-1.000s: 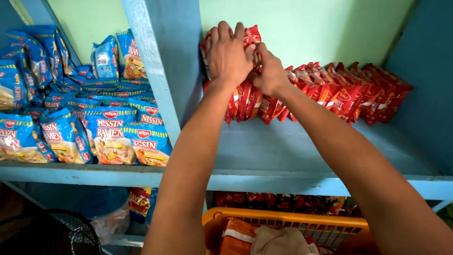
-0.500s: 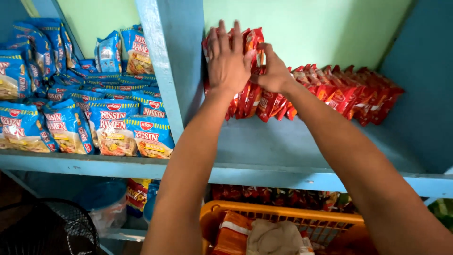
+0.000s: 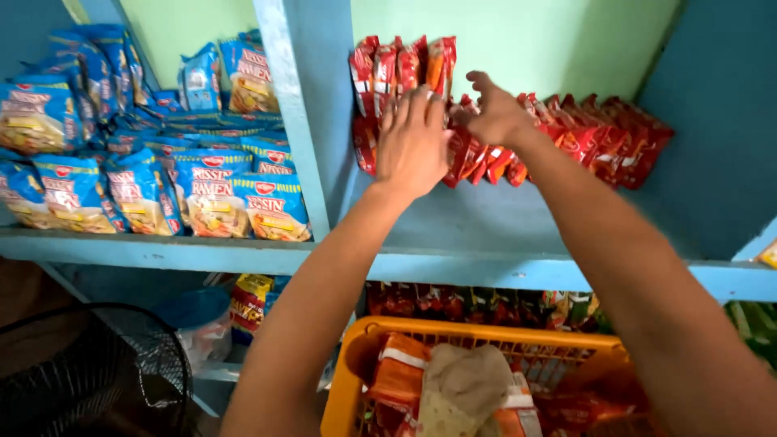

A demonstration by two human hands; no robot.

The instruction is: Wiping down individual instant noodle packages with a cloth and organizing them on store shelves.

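Observation:
Red snack packets [image 3: 398, 69] stand upright in a stack at the left end of a blue shelf [image 3: 486, 267], against the blue divider post [image 3: 298, 121]. My left hand [image 3: 413, 144] lies flat on the front of this stack, fingers spread, holding nothing. My right hand [image 3: 495, 113] is just to the right, its fingers curled around the edge of a red packet [image 3: 463, 150] leaning on the stack. More red packets [image 3: 607, 142] lean in a row toward the right wall.
Blue noodle packets [image 3: 202, 190] fill the shelf bay left of the post. Below me an orange basket [image 3: 350, 364] holds orange packets and a crumpled brown bag. A black wire basket [image 3: 105, 372] and a blue-lidded plastic tub [image 3: 198, 320] sit lower left.
My left hand has slid down from the top of the upright stack to its front. My right hand has drawn slightly right and lower. The view has shifted a little.

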